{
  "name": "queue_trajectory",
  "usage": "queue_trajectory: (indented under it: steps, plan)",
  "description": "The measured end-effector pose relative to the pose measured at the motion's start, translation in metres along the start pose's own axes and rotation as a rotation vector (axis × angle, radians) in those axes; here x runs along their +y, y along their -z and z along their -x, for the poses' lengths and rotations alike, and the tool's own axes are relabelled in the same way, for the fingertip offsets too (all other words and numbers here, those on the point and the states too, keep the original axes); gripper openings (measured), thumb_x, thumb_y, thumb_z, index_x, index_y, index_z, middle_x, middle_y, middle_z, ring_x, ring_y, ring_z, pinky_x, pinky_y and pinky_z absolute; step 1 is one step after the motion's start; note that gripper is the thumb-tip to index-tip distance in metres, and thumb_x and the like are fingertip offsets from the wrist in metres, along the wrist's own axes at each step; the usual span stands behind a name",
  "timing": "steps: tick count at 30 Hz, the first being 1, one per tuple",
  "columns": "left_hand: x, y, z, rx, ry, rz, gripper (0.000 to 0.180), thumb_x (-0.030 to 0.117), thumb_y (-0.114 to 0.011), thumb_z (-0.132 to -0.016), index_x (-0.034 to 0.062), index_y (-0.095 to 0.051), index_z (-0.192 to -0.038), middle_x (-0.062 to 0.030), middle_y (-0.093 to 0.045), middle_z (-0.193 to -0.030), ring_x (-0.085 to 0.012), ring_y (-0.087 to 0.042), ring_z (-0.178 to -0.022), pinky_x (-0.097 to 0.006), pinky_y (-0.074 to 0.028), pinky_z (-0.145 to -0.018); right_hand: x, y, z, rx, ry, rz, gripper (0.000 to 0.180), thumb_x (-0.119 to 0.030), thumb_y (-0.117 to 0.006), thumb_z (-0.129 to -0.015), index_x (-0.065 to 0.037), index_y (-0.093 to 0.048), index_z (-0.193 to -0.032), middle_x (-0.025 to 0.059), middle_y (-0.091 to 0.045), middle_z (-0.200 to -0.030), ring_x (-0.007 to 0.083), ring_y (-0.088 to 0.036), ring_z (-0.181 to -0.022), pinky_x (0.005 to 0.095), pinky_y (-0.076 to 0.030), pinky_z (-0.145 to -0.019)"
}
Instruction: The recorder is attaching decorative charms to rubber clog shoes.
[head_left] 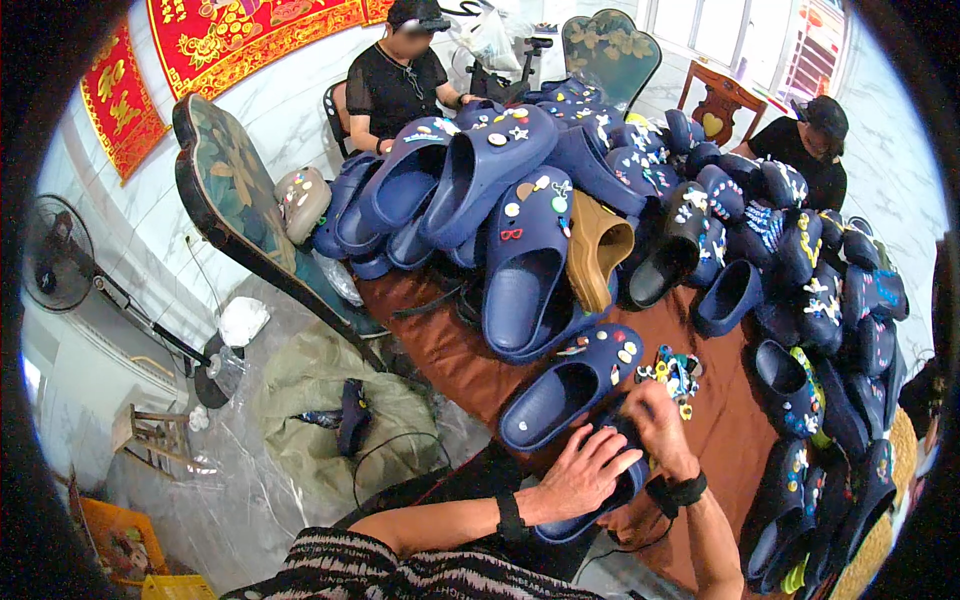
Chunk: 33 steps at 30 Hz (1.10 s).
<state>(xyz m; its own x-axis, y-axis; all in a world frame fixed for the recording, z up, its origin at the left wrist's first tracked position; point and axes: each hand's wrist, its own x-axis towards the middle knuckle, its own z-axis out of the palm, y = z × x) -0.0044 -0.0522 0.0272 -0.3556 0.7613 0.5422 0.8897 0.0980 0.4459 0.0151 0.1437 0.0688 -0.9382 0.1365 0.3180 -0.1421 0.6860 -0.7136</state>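
Both hands clasp one dark blue clog (610,480) at the near tabletop (440,350) edge, left hand (585,475) spread over its upper, right hand (655,425) pinching its far end nearest the loose charms (675,375), its long axis running away toward them.

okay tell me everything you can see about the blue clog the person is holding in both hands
The navy blue clog is a moulded slip-on of what looks like foam rubber, mostly hidden by the hands. The left hand grips across its upper with fingers spread, while the right hand presses on its far end. It lies low at the near edge of the brown-covered table, just in front of another blue clog with charms. Whether charms sit on the held one cannot be told.
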Motion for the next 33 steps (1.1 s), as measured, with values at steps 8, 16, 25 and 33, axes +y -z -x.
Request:
queue_trajectory:
  steps: [8,16,25,33]
  plan:
    - [0.002,-0.001,0.0,-0.001,-0.004,-0.016,0.064,0.015,-0.068,-0.081,0.0125,-0.048,-0.142,-0.013,-0.048,-0.134,-0.0331,-0.042,-0.134,-0.054,-0.03,-0.115,0.065,0.044,-0.006,0.343,-0.025,0.669,0.02,0.002,-0.061,-0.085,-0.001,-0.067,-0.104,0.0174,-0.063,-0.106,0.0372,-0.061,-0.097,0.0439,-0.05,-0.084]
    - [0.004,0.002,0.001,-0.013,0.012,-0.012,0.068,0.015,-0.069,-0.08,0.0125,-0.046,-0.144,-0.0132,-0.047,-0.135,-0.0341,-0.041,-0.135,-0.054,-0.031,-0.115,0.001,0.018,0.031,0.034,0.011,0.469,0.021,-0.014,-0.074,-0.083,-0.006,-0.074,-0.103,0.0128,-0.066,-0.104,0.0339,-0.059,-0.103,0.044,-0.049,-0.088]
    - [0.001,0.003,-0.001,-0.018,0.0,-0.007,0.069,0.012,-0.069,-0.078,0.0114,-0.046,-0.143,-0.0132,-0.047,-0.134,-0.0345,-0.041,-0.135,-0.054,-0.031,-0.115,-0.006,0.011,0.019,-0.019,-0.005,0.591,0.021,-0.02,-0.071,-0.088,-0.009,-0.072,-0.106,0.0123,-0.063,-0.099,0.0343,-0.057,-0.097,0.0463,-0.047,-0.087]
    - [0.002,0.002,0.0,-0.016,-0.001,-0.003,0.068,0.011,-0.068,-0.078,0.0117,-0.047,-0.143,-0.0137,-0.048,-0.134,-0.0345,-0.042,-0.134,-0.055,-0.032,-0.114,0.004,0.017,0.001,-0.171,-0.084,0.586,0.033,-0.023,-0.073,-0.084,-0.01,-0.066,-0.114,0.0146,-0.064,-0.103,0.0359,-0.057,-0.1,0.0484,-0.048,-0.086]
